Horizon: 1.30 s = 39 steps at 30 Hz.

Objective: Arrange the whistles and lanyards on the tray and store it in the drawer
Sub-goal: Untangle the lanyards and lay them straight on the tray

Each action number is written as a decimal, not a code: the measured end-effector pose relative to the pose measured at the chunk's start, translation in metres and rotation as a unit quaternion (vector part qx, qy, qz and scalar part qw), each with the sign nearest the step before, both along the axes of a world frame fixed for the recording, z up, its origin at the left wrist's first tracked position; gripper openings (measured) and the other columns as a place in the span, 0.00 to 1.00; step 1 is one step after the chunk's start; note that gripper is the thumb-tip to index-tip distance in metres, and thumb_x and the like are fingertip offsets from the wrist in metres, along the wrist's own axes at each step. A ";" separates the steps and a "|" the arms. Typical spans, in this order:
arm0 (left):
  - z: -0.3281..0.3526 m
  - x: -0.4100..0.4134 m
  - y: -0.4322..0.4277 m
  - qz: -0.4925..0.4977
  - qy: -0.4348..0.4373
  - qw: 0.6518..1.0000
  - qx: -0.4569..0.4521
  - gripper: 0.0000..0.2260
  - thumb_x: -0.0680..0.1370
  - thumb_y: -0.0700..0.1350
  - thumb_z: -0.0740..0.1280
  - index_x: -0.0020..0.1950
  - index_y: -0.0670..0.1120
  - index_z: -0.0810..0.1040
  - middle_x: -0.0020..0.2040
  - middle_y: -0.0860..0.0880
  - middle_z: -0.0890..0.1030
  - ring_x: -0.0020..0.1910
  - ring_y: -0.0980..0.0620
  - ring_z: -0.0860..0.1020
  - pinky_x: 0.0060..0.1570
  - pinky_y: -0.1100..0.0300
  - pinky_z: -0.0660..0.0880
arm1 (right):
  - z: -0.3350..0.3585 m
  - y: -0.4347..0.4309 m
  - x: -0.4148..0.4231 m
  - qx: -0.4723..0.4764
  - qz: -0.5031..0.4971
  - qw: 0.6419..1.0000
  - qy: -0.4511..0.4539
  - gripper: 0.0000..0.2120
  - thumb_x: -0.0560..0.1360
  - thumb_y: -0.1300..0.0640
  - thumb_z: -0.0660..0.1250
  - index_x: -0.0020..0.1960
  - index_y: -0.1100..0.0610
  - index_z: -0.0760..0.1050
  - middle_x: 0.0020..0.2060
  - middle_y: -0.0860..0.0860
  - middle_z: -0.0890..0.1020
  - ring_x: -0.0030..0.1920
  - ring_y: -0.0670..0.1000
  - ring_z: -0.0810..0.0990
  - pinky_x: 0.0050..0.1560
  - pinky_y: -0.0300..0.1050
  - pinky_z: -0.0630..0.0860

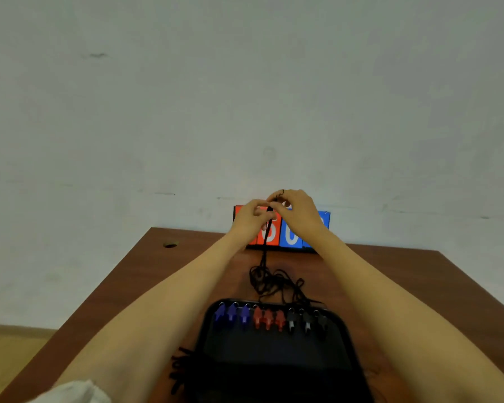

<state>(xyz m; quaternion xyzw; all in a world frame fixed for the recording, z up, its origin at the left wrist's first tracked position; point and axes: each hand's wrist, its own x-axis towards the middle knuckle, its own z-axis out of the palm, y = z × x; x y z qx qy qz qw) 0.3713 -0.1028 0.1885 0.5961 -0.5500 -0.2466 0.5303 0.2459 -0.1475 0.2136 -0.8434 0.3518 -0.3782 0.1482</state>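
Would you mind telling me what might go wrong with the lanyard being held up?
The lanyard pinched by the left hand and right hand runs into the tangled pile, so pulling may tighten knots or drag cords across the whistles lined up on the tray.

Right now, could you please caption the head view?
Left hand and right hand pinch a lanyard beyond the tray of whistles.
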 end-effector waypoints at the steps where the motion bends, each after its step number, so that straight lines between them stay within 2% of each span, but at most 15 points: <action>1: 0.008 -0.002 0.001 0.003 0.001 1.000 -0.007 0.12 0.78 0.43 0.65 0.61 0.41 0.75 0.36 0.51 0.77 0.32 0.56 0.74 0.31 0.74 0.71 | 0.008 0.003 -0.006 -0.007 -0.005 1.000 -0.014 0.08 0.78 0.55 0.64 0.51 0.53 0.81 0.48 0.49 0.83 0.51 0.50 0.75 0.53 0.44 0.73; 3: 0.021 -0.002 0.005 0.024 -0.044 0.999 -0.020 0.10 0.78 0.45 0.64 0.56 0.41 0.78 0.34 0.53 0.77 0.32 0.57 0.75 0.33 0.69 0.72 | 0.023 0.008 -0.016 -0.016 -0.014 0.998 -0.053 0.08 0.78 0.55 0.64 0.52 0.54 0.81 0.48 0.48 0.83 0.50 0.49 0.75 0.51 0.39 0.69; 5: 0.032 0.000 0.011 0.046 -0.103 0.993 -0.031 0.09 0.79 0.46 0.64 0.52 0.42 0.79 0.38 0.49 0.79 0.36 0.51 0.78 0.38 0.60 0.75 | 0.035 0.011 -0.026 -0.017 -0.024 0.994 -0.102 0.09 0.78 0.55 0.63 0.53 0.55 0.81 0.47 0.50 0.83 0.49 0.49 0.78 0.47 0.34 0.69; 9: 0.048 0.014 0.024 0.077 -0.201 0.976 -0.040 0.11 0.80 0.44 0.62 0.55 0.39 0.80 0.45 0.45 0.79 0.40 0.50 0.74 0.37 0.61 0.70 | 0.051 0.011 -0.045 -0.013 -0.054 0.984 -0.167 0.09 0.79 0.56 0.62 0.54 0.56 0.80 0.46 0.51 0.83 0.48 0.49 0.80 0.43 0.27 0.67; 13: 0.047 0.031 0.037 0.105 -0.246 0.963 -0.025 0.12 0.80 0.43 0.61 0.56 0.38 0.80 0.47 0.43 0.80 0.42 0.48 0.75 0.43 0.58 0.70 | 0.053 0.014 -0.061 0.005 -0.071 0.978 -0.196 0.09 0.79 0.57 0.61 0.53 0.57 0.80 0.46 0.52 0.82 0.48 0.49 0.79 0.42 0.28 0.67; 16: 0.039 0.043 0.044 0.113 -0.255 0.960 -0.001 0.11 0.80 0.42 0.61 0.55 0.38 0.80 0.49 0.40 0.81 0.41 0.45 0.77 0.47 0.52 0.74 | 0.048 0.014 -0.070 0.027 -0.083 0.973 -0.215 0.10 0.79 0.57 0.61 0.53 0.58 0.80 0.44 0.52 0.82 0.47 0.49 0.79 0.43 0.29 0.69; 20: 0.023 0.053 0.052 0.123 -0.277 0.952 0.029 0.11 0.80 0.42 0.61 0.54 0.38 0.80 0.50 0.41 0.81 0.42 0.48 0.75 0.46 0.54 0.72 | 0.040 0.014 -0.083 0.080 -0.107 0.958 -0.252 0.10 0.79 0.57 0.61 0.53 0.58 0.79 0.42 0.51 0.80 0.46 0.49 0.77 0.47 0.37 0.73; 23: 0.009 0.063 0.059 0.124 -0.297 0.944 0.072 0.11 0.80 0.42 0.60 0.55 0.39 0.80 0.50 0.43 0.81 0.43 0.49 0.75 0.44 0.58 0.69 | 0.029 0.012 -0.091 0.127 -0.121 0.953 -0.247 0.11 0.79 0.57 0.60 0.54 0.60 0.79 0.42 0.52 0.80 0.45 0.51 0.77 0.47 0.43 0.74; 25: -0.002 0.072 0.062 0.131 -0.321 0.932 0.107 0.11 0.80 0.43 0.60 0.54 0.41 0.80 0.50 0.43 0.82 0.44 0.46 0.76 0.44 0.57 0.70 | 0.019 0.009 -0.096 0.150 -0.139 0.949 -0.242 0.13 0.79 0.58 0.58 0.55 0.61 0.79 0.42 0.53 0.80 0.42 0.51 0.76 0.40 0.41 0.73; 28: -0.018 0.082 0.071 0.172 -0.385 0.897 0.132 0.12 0.81 0.45 0.59 0.54 0.45 0.81 0.51 0.44 0.82 0.53 0.43 0.76 0.54 0.53 0.68 | 0.005 0.006 -0.104 0.188 -0.164 0.943 -0.221 0.14 0.80 0.59 0.56 0.55 0.62 0.79 0.39 0.52 0.80 0.40 0.51 0.76 0.36 0.38 0.70; 31: -0.033 0.087 0.078 0.165 -0.380 0.898 0.146 0.12 0.81 0.45 0.58 0.55 0.44 0.80 0.52 0.45 0.82 0.53 0.44 0.77 0.54 0.53 0.70 | -0.010 0.005 -0.109 0.228 -0.181 0.939 -0.183 0.14 0.79 0.60 0.55 0.54 0.64 0.78 0.33 0.49 0.78 0.33 0.46 0.75 0.33 0.37 0.68; 33: -0.042 0.090 0.082 0.145 -0.360 0.907 0.164 0.12 0.82 0.44 0.57 0.53 0.41 0.79 0.52 0.44 0.82 0.52 0.43 0.78 0.49 0.53 0.72 | -0.019 0.005 -0.113 0.241 -0.189 0.935 -0.176 0.14 0.79 0.61 0.56 0.54 0.65 0.78 0.35 0.50 0.79 0.33 0.45 0.75 0.35 0.37 0.70; 36: -0.056 0.097 0.086 0.143 -0.348 0.911 0.167 0.12 0.82 0.43 0.57 0.56 0.40 0.78 0.56 0.42 0.80 0.54 0.41 0.77 0.50 0.52 0.72 | -0.033 0.005 -0.123 0.231 -0.202 0.941 -0.142 0.13 0.77 0.60 0.61 0.52 0.67 0.80 0.39 0.56 0.83 0.41 0.52 0.78 0.50 0.48 0.76; 37: -0.061 0.098 0.087 0.142 -0.350 0.911 0.167 0.12 0.82 0.42 0.57 0.57 0.40 0.78 0.58 0.41 0.79 0.55 0.41 0.77 0.51 0.51 0.73 | -0.038 0.007 -0.127 0.225 -0.212 0.942 -0.130 0.12 0.76 0.60 0.64 0.51 0.68 0.81 0.43 0.60 0.83 0.43 0.54 0.79 0.51 0.50 0.76; 39: -0.069 0.095 0.089 0.138 -0.355 0.909 0.172 0.12 0.82 0.42 0.57 0.58 0.40 0.77 0.59 0.41 0.79 0.56 0.41 0.76 0.52 0.51 0.72 | -0.048 0.010 -0.134 0.214 -0.229 0.942 -0.121 0.12 0.74 0.60 0.67 0.48 0.70 0.81 0.44 0.64 0.83 0.41 0.55 0.76 0.46 0.48 0.75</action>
